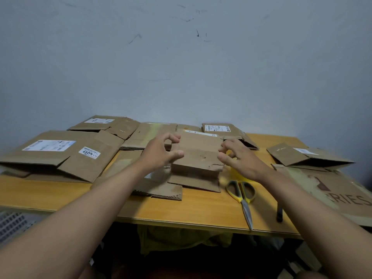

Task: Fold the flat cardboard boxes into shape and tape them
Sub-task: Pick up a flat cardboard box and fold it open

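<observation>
A small brown cardboard box (198,156) lies on top of other flat cardboard in the middle of the wooden table (201,210). My left hand (161,152) grips its left edge, with the index finger curled over the top corner and the thumb on the front face. Over at the box's right edge, my right hand (239,158) has its curled fingers and thumb on the cardboard. Something yellow (234,174), possibly a tape roll, is mostly hidden under my right hand.
Scissors with yellow and grey handles (241,196) and a black stick-like object (279,214) lie near the front right edge. Flattened boxes with labels lie at the left (60,158), back (153,133) and right (308,158). A large printed sheet (332,194) covers the right corner.
</observation>
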